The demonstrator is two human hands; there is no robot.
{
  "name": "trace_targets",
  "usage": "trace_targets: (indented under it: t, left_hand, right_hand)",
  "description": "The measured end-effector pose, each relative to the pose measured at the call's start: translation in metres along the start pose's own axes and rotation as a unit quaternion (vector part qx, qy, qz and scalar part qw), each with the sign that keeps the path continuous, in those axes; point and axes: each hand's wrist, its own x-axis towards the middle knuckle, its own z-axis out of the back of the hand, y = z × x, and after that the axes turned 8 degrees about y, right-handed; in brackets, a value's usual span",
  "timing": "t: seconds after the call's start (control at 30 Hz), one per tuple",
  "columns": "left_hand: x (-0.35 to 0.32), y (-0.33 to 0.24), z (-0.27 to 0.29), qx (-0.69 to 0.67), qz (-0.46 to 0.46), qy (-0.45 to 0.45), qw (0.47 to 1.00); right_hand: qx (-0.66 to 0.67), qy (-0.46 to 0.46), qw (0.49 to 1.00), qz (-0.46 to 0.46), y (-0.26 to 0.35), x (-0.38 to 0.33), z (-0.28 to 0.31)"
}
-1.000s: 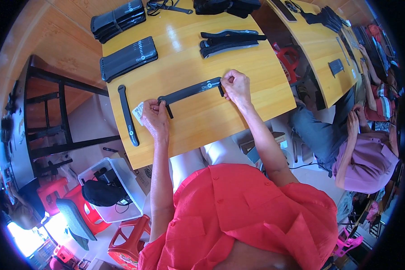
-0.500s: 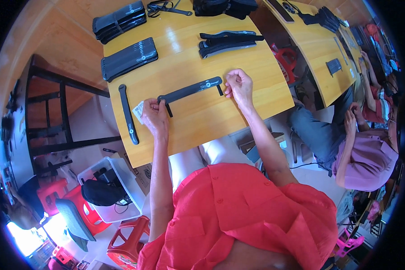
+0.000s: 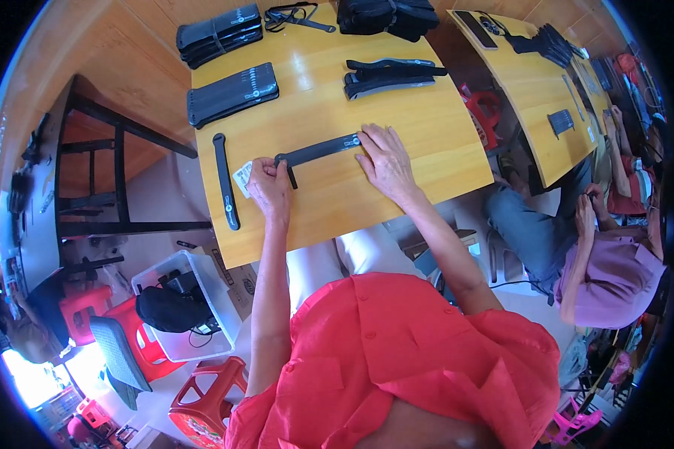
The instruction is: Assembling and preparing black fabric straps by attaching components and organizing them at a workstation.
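Note:
A flat black strap [image 3: 318, 152] with small pale printing lies across the yellow wooden table. My left hand [image 3: 270, 187] pinches its left end, where a short black tab hangs toward me. A small white printed label or card [image 3: 243, 176] sticks out at the left of that hand; whether the fingers hold it too, I cannot tell. Flat over the strap's right end rests my right hand [image 3: 386, 160], its fingers stretched out and slightly apart. Left of my left hand, a second black strap [image 3: 225, 182] lies lengthwise on the table.
Farther back are a stack of black straps [image 3: 234, 93], a loose pile of straps [image 3: 391, 78] and bundled straps [image 3: 219, 35]. A white bin [image 3: 231, 329] of black items stands below left, near red stools [image 3: 210, 400]. At right, people sit by another table [image 3: 532, 105].
My right hand has come down from beside the strap onto its right end, its curled fingers now flattened. My left hand stays at the left end. The view has shifted slightly.

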Motion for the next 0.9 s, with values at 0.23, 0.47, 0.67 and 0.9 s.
trace_targets:
  t: [0.23,0.47,0.67,0.9]
  left_hand:
    - [0.006,-0.011,0.013,-0.091,0.091,0.086,0.988]
    - [0.001,-0.008,0.020,-0.002,0.003,0.039,0.999]
    - [-0.025,-0.008,0.016,0.145,-0.148,0.107,0.972]
    - [-0.037,-0.003,0.011,0.351,-0.244,0.179,0.886]
  right_hand:
    - [-0.032,0.010,0.999,-0.011,-0.007,-0.004,-0.007]
    - [-0.034,0.020,0.999,-0.016,-0.005,-0.005,-0.008]
    - [-0.021,0.016,1.000,-0.007,-0.004,-0.004,-0.005]
    - [-0.019,0.027,0.999,0.000,-0.006,-0.003,-0.006]
